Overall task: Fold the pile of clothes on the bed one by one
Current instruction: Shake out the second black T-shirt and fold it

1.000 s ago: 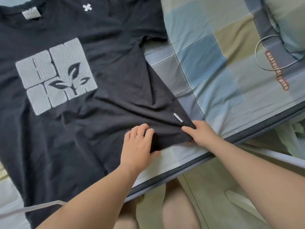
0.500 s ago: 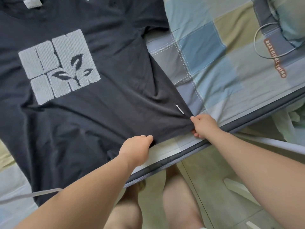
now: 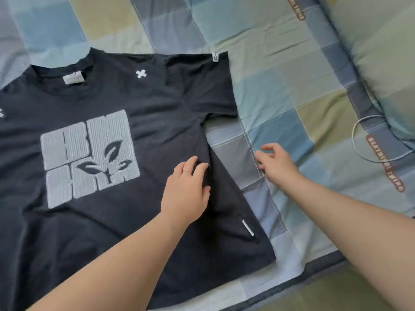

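Left hand slid up the flat black T-shirt — right hand freed

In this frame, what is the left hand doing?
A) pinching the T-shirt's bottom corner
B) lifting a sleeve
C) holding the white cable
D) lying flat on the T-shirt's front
D: the left hand lies palm down, fingers straight, on the black T-shirt, beside its printed logo.
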The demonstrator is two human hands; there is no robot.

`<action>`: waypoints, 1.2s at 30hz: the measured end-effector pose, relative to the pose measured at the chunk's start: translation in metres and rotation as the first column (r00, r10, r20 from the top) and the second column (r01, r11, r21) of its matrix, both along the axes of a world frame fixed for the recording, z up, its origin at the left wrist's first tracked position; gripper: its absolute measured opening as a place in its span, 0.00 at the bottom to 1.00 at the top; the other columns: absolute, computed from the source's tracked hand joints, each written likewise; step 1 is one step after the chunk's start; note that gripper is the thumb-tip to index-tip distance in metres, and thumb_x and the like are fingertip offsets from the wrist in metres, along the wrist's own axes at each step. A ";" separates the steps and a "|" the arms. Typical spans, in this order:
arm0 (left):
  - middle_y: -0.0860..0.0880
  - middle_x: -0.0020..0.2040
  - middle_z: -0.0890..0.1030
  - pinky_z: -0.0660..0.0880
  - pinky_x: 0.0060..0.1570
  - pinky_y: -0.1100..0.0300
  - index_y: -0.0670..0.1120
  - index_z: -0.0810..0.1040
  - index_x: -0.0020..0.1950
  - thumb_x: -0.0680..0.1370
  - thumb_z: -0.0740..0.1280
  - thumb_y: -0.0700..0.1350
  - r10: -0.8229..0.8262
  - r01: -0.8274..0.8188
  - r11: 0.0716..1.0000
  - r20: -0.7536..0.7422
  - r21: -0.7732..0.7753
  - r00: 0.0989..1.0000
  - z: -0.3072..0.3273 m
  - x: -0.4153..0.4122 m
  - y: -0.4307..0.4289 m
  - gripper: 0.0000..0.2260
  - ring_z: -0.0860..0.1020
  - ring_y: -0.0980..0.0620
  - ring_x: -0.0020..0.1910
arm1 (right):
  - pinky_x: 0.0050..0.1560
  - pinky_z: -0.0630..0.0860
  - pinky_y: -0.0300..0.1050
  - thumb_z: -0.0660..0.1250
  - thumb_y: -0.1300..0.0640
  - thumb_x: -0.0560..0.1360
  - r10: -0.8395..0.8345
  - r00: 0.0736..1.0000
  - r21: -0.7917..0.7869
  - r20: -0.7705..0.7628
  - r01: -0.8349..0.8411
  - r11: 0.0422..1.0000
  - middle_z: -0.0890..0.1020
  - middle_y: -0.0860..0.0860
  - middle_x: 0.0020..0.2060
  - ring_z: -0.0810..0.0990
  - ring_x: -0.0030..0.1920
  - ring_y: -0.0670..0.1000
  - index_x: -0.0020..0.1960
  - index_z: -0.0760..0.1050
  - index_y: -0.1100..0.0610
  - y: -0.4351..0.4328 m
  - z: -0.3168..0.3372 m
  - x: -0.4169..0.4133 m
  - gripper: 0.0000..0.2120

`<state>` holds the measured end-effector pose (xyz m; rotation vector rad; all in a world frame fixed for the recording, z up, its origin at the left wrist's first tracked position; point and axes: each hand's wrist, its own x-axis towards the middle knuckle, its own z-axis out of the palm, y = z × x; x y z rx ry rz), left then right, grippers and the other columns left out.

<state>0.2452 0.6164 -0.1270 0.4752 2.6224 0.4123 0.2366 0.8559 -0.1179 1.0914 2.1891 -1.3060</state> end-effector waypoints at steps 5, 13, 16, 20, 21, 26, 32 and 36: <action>0.47 0.83 0.52 0.53 0.78 0.49 0.51 0.55 0.82 0.84 0.57 0.57 0.124 -0.124 0.992 -0.059 0.007 0.991 -0.018 -0.092 0.020 0.28 0.50 0.43 0.81 | 0.37 0.73 0.45 0.69 0.51 0.78 -0.150 0.988 -0.260 -0.036 0.136 0.956 0.79 0.55 0.49 0.78 0.40 0.51 0.64 0.68 0.54 -0.003 -0.007 -0.103 0.19; 0.48 0.83 0.47 0.48 0.78 0.42 0.55 0.50 0.83 0.83 0.50 0.63 0.318 -0.332 0.942 -0.177 -0.057 0.931 -0.055 -0.196 -0.018 0.29 0.46 0.43 0.81 | 0.57 0.73 0.45 0.75 0.45 0.72 -0.151 0.983 -0.192 -0.101 0.130 0.973 0.78 0.50 0.50 0.76 0.52 0.52 0.60 0.74 0.58 -0.025 -0.042 -0.228 0.24; 0.49 0.83 0.47 0.44 0.79 0.43 0.58 0.49 0.83 0.82 0.48 0.65 0.308 -0.349 0.923 -0.231 -0.163 0.923 -0.072 -0.182 -0.056 0.30 0.45 0.46 0.82 | 0.53 0.79 0.46 0.77 0.54 0.71 -0.138 0.985 -0.193 -0.103 0.116 0.974 0.83 0.51 0.52 0.82 0.50 0.53 0.55 0.78 0.58 -0.026 -0.044 -0.245 0.16; 0.51 0.83 0.49 0.41 0.79 0.45 0.59 0.51 0.82 0.80 0.46 0.65 0.308 -0.350 0.926 -0.252 -0.140 0.917 -0.082 -0.178 -0.064 0.30 0.45 0.47 0.82 | 0.46 0.82 0.43 0.73 0.60 0.74 0.005 0.983 -0.227 -0.182 -0.047 0.973 0.85 0.49 0.46 0.84 0.46 0.50 0.49 0.79 0.53 -0.028 -0.035 -0.247 0.06; 0.51 0.83 0.49 0.41 0.79 0.45 0.60 0.51 0.82 0.80 0.46 0.65 0.309 -0.352 0.925 -0.256 -0.142 0.916 -0.083 -0.179 -0.063 0.30 0.45 0.48 0.82 | 0.44 0.81 0.39 0.72 0.61 0.75 0.055 0.970 -0.197 -0.238 -0.104 0.975 0.85 0.47 0.45 0.84 0.44 0.46 0.50 0.78 0.52 -0.031 -0.030 -0.247 0.07; 0.51 0.83 0.49 0.42 0.79 0.44 0.59 0.51 0.82 0.80 0.45 0.64 0.294 -0.342 0.929 -0.274 -0.145 0.916 -0.085 -0.180 -0.064 0.29 0.46 0.48 0.82 | 0.43 0.81 0.47 0.72 0.55 0.73 0.436 0.807 -0.023 -0.399 -0.484 0.875 0.83 0.49 0.38 0.83 0.38 0.48 0.57 0.77 0.53 -0.089 0.001 -0.248 0.13; 0.49 0.83 0.50 0.39 0.78 0.45 0.50 0.43 0.83 0.79 0.48 0.59 0.254 -0.304 0.936 -0.256 -0.180 0.933 -0.085 -0.181 -0.069 0.34 0.40 0.49 0.81 | 0.40 0.80 0.47 0.64 0.46 0.81 0.633 0.733 -0.195 -0.249 -0.678 0.708 0.86 0.49 0.46 0.86 0.40 0.52 0.55 0.80 0.49 -0.130 0.036 -0.247 0.10; 0.49 0.83 0.54 0.42 0.80 0.49 0.46 0.54 0.83 0.82 0.54 0.48 0.372 -0.372 0.928 -0.184 0.034 0.910 -0.073 -0.174 -0.087 0.28 0.48 0.49 0.82 | 0.69 0.69 0.53 0.62 0.51 0.82 0.711 0.641 0.369 -0.288 -0.611 0.700 0.79 0.51 0.64 0.74 0.67 0.55 0.69 0.75 0.49 -0.126 0.004 -0.237 0.16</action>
